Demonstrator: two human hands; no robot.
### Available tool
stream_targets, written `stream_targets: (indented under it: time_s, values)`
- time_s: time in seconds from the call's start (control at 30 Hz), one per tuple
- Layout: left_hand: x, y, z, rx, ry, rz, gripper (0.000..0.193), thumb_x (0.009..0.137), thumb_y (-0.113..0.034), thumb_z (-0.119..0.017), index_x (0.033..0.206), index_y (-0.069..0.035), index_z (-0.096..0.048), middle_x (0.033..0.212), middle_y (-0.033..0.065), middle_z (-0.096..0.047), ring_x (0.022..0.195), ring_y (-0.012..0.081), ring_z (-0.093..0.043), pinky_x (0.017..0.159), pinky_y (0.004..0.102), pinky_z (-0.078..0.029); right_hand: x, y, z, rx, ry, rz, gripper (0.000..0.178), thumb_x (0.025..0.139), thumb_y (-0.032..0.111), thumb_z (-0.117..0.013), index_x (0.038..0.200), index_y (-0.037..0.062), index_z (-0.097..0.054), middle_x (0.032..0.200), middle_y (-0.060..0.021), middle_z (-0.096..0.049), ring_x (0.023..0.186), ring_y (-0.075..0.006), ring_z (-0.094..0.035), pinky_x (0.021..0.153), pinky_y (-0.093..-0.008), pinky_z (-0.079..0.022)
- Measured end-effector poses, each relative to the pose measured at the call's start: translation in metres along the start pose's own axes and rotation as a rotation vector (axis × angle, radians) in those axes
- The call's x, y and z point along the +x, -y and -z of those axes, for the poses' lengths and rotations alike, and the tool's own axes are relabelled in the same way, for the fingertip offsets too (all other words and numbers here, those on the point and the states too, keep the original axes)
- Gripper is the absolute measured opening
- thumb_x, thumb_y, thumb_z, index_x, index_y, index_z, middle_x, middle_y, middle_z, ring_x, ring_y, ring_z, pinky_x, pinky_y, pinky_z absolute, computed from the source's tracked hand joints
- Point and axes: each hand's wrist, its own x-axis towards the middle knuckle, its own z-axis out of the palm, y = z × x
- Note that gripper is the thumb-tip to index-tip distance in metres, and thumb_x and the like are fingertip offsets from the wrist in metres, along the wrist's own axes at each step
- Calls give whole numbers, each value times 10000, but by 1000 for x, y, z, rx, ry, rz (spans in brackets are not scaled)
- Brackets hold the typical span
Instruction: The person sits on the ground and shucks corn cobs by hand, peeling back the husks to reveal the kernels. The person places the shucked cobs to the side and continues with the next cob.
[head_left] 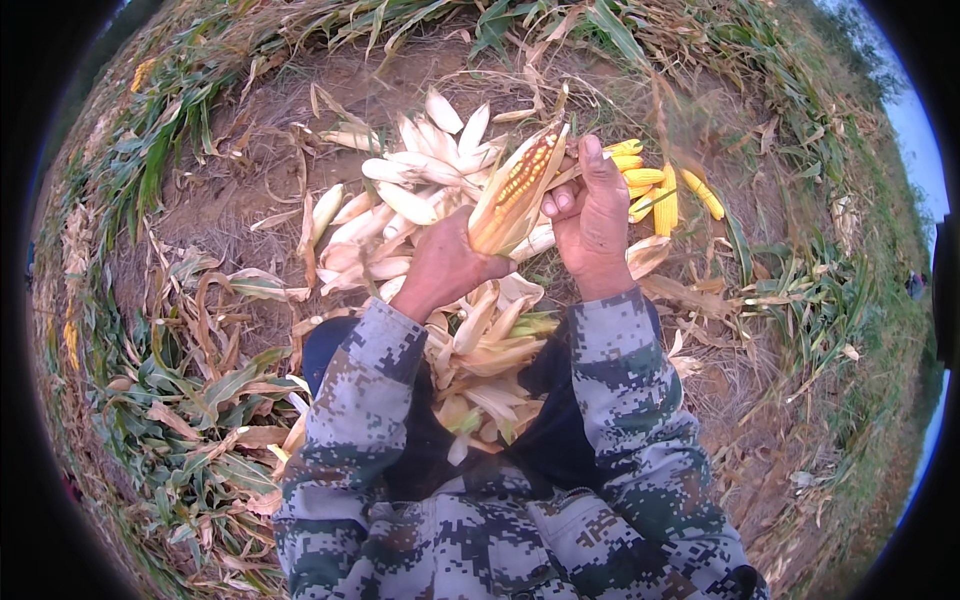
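Note:
An ear of corn, its husk partly split open so that yellow and dark red kernels show, is held up in front of me. My left hand wraps round its lower end. Beside the upper part, my right hand has its fingers curled in on a strip of the husk, thumb pointing up. Behind my left hand lies a pile of unhusked ears in pale husks. Bare yellow cobs are heaped just beyond my right hand to the right.
Loose husks lie between my legs. Green and dry corn stalks cover the ground on the left, and more leaves lie to the right. Brown soil with dry straw surrounds the pile.

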Motion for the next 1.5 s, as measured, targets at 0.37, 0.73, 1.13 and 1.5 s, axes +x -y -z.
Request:
stream_targets:
  time_s: [0.37,0.73,1.13,1.5]
  values:
    - [2,1,3,649,-414,-113,527,742,-396,-852,1055,-38,-627,922,183,-737,783,376,-730,675,483,-563,7,-15,1,-146,-166,121,173,941,87,-779,1015,-5,-653,878,-62,-696,654,-109,-669,599,-278,-611]
    - [3,-5,15,509,-265,77,522,748,-369,-822,1102,-22,-657,958,209,-743,896,384,-738,768,473,-569,-11,-16,-7,-534,175,-24,127,934,59,-728,992,11,-625,795,-22,-647,563,-93,-622,532,-215,-484]
    - [7,25,17,-608,-91,74,463,770,-179,-818,1150,37,-667,968,62,-721,816,140,-671,741,304,-543,-32,0,-10,-104,619,-595,205,884,53,-770,993,3,-604,885,-58,-623,595,-100,-589,500,-281,-574]
    - [-6,4,33,-1221,193,-107,593,890,-236,-779,1362,35,-542,1163,130,-706,1019,222,-723,913,345,-592,-34,23,-1,73,728,-614,267,834,83,-796,979,7,-585,843,-130,-639,542,-190,-624,421,-292,-493]
